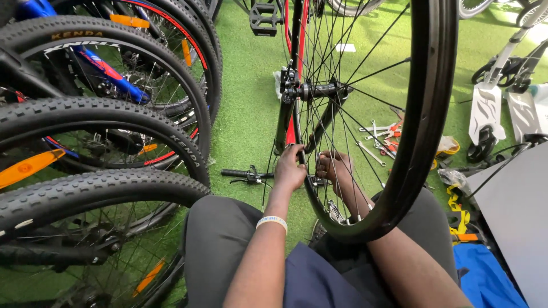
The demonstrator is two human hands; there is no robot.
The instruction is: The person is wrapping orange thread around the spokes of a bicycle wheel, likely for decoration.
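Bicycle wheel [425, 114], bare black rim and thin steel spokes, is standing upright between your knees while you are working low inside it.

Your left hand [289, 170] is curling its fingers around the lower end of the dark fork leg [283, 122] just beside the spokes, the grip closed. Your right hand [335, 167] is reaching in behind the spokes near the bottom of the rim; whether it is gripping anything cannot be told (the spokes are screening the fingers). A metal hub [317, 90] is sitting above both hands. Knobbly rubber tyres [103, 114] are crowding your left, and shiny spanners [379, 137] are lying scattered on green artificial turf [245, 102] beyond the wheel.
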